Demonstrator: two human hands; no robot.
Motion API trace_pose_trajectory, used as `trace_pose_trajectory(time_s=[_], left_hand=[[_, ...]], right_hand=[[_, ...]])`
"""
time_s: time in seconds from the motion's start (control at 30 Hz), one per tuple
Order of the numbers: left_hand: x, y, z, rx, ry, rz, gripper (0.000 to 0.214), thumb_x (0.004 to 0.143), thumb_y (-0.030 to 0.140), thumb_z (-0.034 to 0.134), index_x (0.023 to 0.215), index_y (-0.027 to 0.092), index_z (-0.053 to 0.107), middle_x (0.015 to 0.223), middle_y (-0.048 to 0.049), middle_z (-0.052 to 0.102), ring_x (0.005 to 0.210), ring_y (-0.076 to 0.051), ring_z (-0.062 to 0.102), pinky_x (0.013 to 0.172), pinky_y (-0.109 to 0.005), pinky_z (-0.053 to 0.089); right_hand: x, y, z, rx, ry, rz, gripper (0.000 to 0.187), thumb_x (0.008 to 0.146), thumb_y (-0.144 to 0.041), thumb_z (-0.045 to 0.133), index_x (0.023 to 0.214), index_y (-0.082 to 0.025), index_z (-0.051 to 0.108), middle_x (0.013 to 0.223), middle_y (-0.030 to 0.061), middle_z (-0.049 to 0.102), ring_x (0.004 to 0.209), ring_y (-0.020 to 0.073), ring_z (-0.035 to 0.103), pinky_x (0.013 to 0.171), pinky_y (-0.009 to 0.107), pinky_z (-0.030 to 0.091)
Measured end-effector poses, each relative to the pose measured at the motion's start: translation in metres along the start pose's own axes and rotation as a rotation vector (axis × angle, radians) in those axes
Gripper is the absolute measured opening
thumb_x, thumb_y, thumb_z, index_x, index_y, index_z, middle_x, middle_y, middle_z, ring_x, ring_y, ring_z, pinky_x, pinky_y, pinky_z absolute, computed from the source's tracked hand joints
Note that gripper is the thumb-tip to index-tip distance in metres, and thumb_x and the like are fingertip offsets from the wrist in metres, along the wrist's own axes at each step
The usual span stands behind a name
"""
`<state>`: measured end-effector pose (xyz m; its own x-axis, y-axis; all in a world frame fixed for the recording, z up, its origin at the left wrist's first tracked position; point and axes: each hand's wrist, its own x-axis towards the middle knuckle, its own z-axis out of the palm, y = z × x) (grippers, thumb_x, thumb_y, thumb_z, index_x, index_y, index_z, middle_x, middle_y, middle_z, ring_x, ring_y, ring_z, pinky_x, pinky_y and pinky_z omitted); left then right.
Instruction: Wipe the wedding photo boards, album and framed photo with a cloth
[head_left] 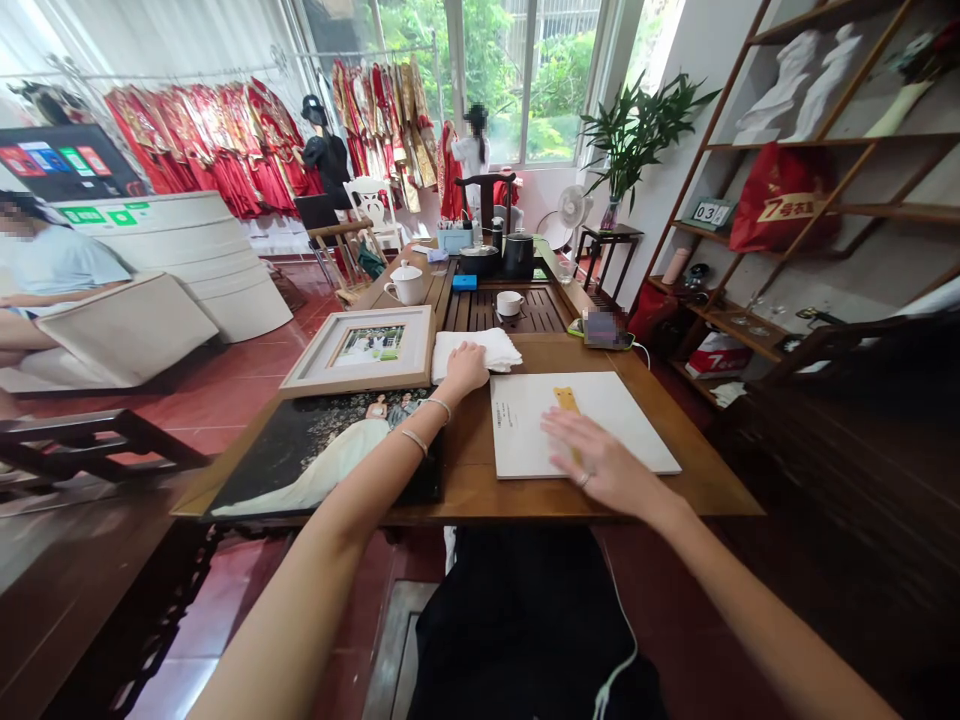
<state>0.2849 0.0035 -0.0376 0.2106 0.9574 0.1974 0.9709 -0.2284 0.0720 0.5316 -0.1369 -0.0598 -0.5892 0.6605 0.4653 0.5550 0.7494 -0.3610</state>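
Observation:
My left hand (466, 370) rests on a folded white cloth (499, 348), fingers curled down onto it. Over a flat white panel (630, 430) with small print along its left side, my right hand (589, 455) is stretched out, slightly blurred. A yellow, animal-shaped flat piece (566, 399) lies on the panel, partly hidden under the right hand's fingers. Beneath my left forearm is a dark wedding photo print (330, 460) showing a long white gown. Behind that print, a pale wooden picture frame (300, 370) holds a smaller photo.
A lidded white mug (406, 284), a white cup (509, 303), a black kettle (518, 257) and a phone (607, 328) on a cable stand farther back on the wooden table (469, 470). Shelves (787, 147) rise at right. Other people are by the clothes racks and at left.

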Motion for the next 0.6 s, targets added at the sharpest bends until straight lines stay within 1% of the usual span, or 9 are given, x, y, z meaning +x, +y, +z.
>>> trace_pose_trajectory(time_s=[0.07, 0.13, 0.2, 0.27, 0.37, 0.43, 0.5, 0.57, 0.6], left_hand=[[-0.001, -0.002, 0.001, -0.013, -0.005, 0.014, 0.035, 0.092, 0.035, 0.058, 0.122, 0.017, 0.055, 0.123, -0.0091, 0.058, 0.105, -0.022, 0.060, 0.088, -0.044, 0.053], [-0.002, -0.003, 0.000, -0.035, -0.014, 0.027, 0.035, 0.092, 0.035, 0.058, 0.122, 0.017, 0.055, 0.123, -0.0091, 0.058, 0.105, -0.022, 0.060, 0.088, -0.044, 0.053], [-0.003, -0.004, -0.002, -0.070, -0.028, 0.038, 0.035, 0.092, 0.035, 0.058, 0.122, 0.017, 0.055, 0.123, -0.0091, 0.058, 0.104, -0.022, 0.060, 0.087, -0.044, 0.053], [-0.003, -0.003, -0.008, -0.122, -0.052, 0.055, 0.036, 0.091, 0.035, 0.058, 0.122, 0.017, 0.055, 0.125, -0.0093, 0.057, 0.107, -0.023, 0.060, 0.090, -0.046, 0.052], [-0.009, 0.002, -0.022, -0.240, -0.097, 0.110, 0.040, 0.089, 0.028, 0.062, 0.125, 0.015, 0.055, 0.130, -0.0119, 0.057, 0.121, -0.028, 0.053, 0.102, -0.048, 0.044], [-0.023, 0.008, -0.033, -0.337, -0.120, 0.169, 0.042, 0.089, 0.023, 0.059, 0.129, 0.014, 0.054, 0.134, -0.0109, 0.057, 0.128, -0.027, 0.048, 0.109, -0.040, 0.038], [-0.047, 0.015, -0.044, -0.430, -0.132, 0.225, 0.040, 0.092, 0.023, 0.052, 0.131, 0.016, 0.053, 0.137, -0.0070, 0.057, 0.127, -0.022, 0.051, 0.109, -0.033, 0.038], [-0.078, 0.022, -0.055, -0.522, -0.131, 0.267, 0.038, 0.093, 0.025, 0.049, 0.130, 0.018, 0.055, 0.137, -0.0056, 0.057, 0.126, -0.020, 0.052, 0.107, -0.032, 0.041], [-0.096, 0.025, -0.059, -0.689, -0.125, 0.296, 0.038, 0.092, 0.024, 0.050, 0.128, 0.017, 0.057, 0.136, -0.0075, 0.058, 0.126, -0.021, 0.053, 0.107, -0.035, 0.041]], right_hand=[[-0.004, -0.029, 0.013, -0.056, -0.060, -0.011, 0.058, 0.088, -0.045, 0.056, 0.140, -0.022, 0.047, 0.147, 0.0108, 0.046, 0.141, 0.0287, 0.035, 0.116, 0.056, 0.029], [-0.009, -0.042, 0.023, -0.107, -0.080, 0.015, 0.069, 0.085, -0.053, 0.058, 0.142, -0.019, 0.044, 0.147, 0.0144, 0.045, 0.140, 0.0314, 0.034, 0.114, 0.057, 0.031], [-0.014, -0.044, 0.028, -0.135, -0.074, 0.023, 0.077, 0.080, -0.059, 0.061, 0.143, -0.018, 0.043, 0.147, 0.0155, 0.045, 0.139, 0.0328, 0.037, 0.112, 0.056, 0.034], [-0.019, -0.042, 0.029, -0.149, -0.056, 0.016, 0.081, 0.075, -0.059, 0.067, 0.141, -0.020, 0.045, 0.145, 0.0148, 0.047, 0.136, 0.0339, 0.040, 0.110, 0.057, 0.038], [-0.027, -0.041, 0.030, -0.178, -0.003, 0.012, 0.072, 0.074, -0.047, 0.073, 0.137, -0.022, 0.050, 0.138, 0.0133, 0.055, 0.130, 0.0344, 0.048, 0.103, 0.056, 0.045], [-0.034, -0.043, 0.031, -0.195, 0.059, -0.005, 0.059, 0.079, -0.036, 0.071, 0.133, -0.023, 0.054, 0.132, 0.0119, 0.061, 0.125, 0.0333, 0.054, 0.099, 0.054, 0.048], [-0.043, -0.047, 0.034, -0.204, 0.123, -0.037, 0.049, 0.084, -0.027, 0.065, 0.132, -0.026, 0.055, 0.128, 0.0099, 0.065, 0.121, 0.0315, 0.058, 0.096, 0.052, 0.050], [-0.052, -0.049, 0.036, -0.211, 0.157, -0.074, 0.049, 0.088, -0.017, 0.056, 0.135, -0.028, 0.053, 0.126, 0.0078, 0.066, 0.120, 0.0296, 0.059, 0.095, 0.050, 0.050], [-0.056, -0.050, 0.037, -0.218, 0.164, -0.093, 0.052, 0.088, -0.013, 0.051, 0.138, -0.029, 0.050, 0.127, 0.0072, 0.065, 0.121, 0.0290, 0.059, 0.095, 0.049, 0.050]])
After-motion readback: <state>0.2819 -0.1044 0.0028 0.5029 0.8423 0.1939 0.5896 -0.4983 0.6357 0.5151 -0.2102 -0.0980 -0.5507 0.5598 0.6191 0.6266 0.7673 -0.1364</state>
